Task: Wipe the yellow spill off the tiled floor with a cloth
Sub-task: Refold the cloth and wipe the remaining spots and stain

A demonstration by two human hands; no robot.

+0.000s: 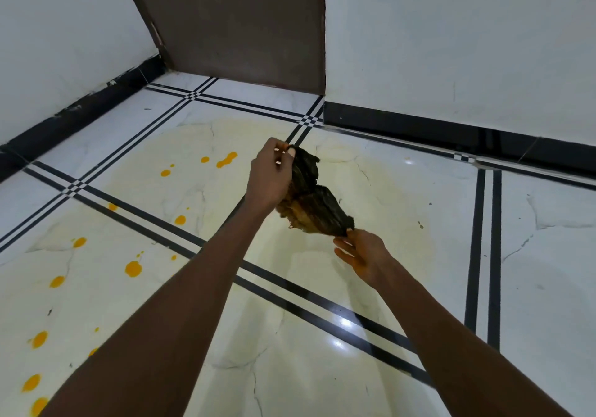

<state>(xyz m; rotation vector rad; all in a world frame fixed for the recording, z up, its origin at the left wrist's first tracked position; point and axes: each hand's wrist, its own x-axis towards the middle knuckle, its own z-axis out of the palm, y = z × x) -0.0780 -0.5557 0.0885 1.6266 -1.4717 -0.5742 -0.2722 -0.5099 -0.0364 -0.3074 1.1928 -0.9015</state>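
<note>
Head view, looking forward and down: both bare forearms reach out over a white marble-pattern tiled floor [403,190] divided by black double stripes. Cloth [314,200]: dark, bunched and twisted, stained orange-brown along its lower left edge, held in the air above the floor at frame centre, stretched on a diagonal from 11 o'clock to 5 o'clock between the two hands. Left hand [269,174]: positioned at the upper end of the cloth, fingers curled, thumb and fingertips pinching the top corner of the fabric. Right hand [362,252]: positioned at the lower end, palm turned partly upward, thumb and forefinger pinching the bottom tip of the cloth; the remaining fingers lie extended and slightly apart. Yellow spill [133,269]: orange-yellow droplets of varying size scattered across the floor from 9 o'clock down to 7 o'clock, with a smaller cluster near 11 o'clock of the cloth; a pale yellow smeared film covers the tiles beneath and around the hands. Brown door [245,23]: closed, at 12 o'clock, between white walls. Black skirting [435,126]: runs along the wall base at 2 o'clock and again at 10 o'clock. A bright light reflection shows on the floor at 5 o'clock.
</note>
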